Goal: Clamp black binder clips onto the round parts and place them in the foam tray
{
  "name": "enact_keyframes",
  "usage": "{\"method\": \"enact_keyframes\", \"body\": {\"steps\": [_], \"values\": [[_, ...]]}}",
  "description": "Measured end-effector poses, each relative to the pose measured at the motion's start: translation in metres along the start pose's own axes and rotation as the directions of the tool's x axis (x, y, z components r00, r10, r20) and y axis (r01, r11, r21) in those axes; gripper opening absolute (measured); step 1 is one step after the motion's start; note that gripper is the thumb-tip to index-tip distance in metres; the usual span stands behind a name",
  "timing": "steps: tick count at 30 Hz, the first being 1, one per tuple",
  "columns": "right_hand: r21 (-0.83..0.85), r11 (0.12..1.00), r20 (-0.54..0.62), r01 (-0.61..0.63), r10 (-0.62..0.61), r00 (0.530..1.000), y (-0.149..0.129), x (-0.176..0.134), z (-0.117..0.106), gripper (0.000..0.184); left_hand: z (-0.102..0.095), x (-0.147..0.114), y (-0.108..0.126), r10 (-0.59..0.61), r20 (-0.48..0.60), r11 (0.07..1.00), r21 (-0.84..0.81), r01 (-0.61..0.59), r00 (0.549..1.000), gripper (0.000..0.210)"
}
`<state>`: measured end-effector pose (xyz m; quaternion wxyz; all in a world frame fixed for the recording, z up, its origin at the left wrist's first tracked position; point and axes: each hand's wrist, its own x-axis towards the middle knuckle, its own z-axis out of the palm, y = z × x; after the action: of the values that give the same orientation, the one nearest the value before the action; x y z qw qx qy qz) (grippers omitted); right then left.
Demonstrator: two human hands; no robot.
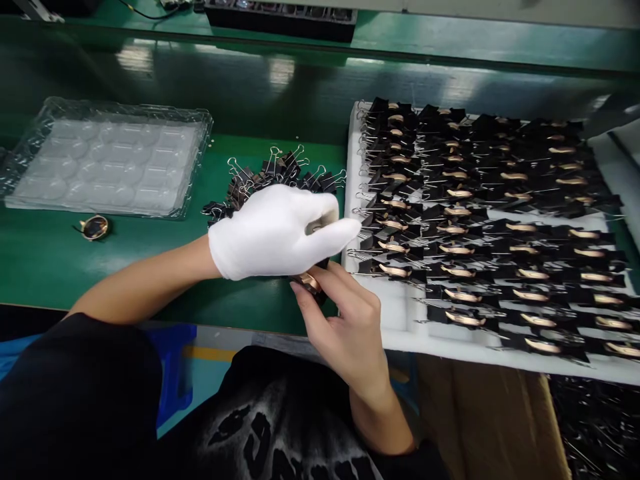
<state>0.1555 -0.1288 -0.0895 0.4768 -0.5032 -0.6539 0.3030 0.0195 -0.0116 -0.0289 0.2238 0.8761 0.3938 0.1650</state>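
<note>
My left hand, in a white glove, is closed over the front of the pile of black binder clips. Its thumb stretches right and its fingers curl; what they grip is mostly hidden. Just below it, my bare right hand pinches a gold-rimmed watch case between thumb and fingers. A dark piece shows between the two hands, too covered to name. At the left, another gold-rimmed watch case with a dark face lies on the green table.
A white foam tray at the right holds rows of gold-edged pieces clamped by binder clips. Clear plastic blister trays are stacked at the left. A black compartment box sits on the shelf behind. A blue stool stands below the table edge.
</note>
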Motion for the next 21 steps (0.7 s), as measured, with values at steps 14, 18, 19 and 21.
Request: {"method": "enact_keyframes", "body": {"steps": [14, 18, 19, 21], "values": [[0.018, 1.0, 0.069, -0.013, 0.012, 0.998, 0.0, -0.002, 0.006, 0.023, 0.01, 0.003, -0.008, 0.037, -0.016, 0.999, 0.009, -0.037, 0.999, 0.045], [0.018, 1.0, 0.08, -0.01, 0.009, 0.997, -0.002, -0.003, 0.009, 0.024, 0.014, 0.005, -0.01, 0.043, -0.012, 0.997, -0.066, -0.044, 0.999, 0.043], [0.015, 1.0, 0.084, -0.013, 0.012, 0.996, -0.002, -0.004, 0.009, 0.024, 0.015, 0.006, -0.011, 0.031, 0.002, 0.994, -0.105, -0.03, 1.0, 0.044], [0.028, 0.999, 0.092, -0.023, 0.021, 0.996, -0.002, -0.005, 0.007, 0.025, 0.016, 0.008, -0.013, 0.005, 0.016, 0.984, -0.176, -0.002, 1.0, 0.045]]}}
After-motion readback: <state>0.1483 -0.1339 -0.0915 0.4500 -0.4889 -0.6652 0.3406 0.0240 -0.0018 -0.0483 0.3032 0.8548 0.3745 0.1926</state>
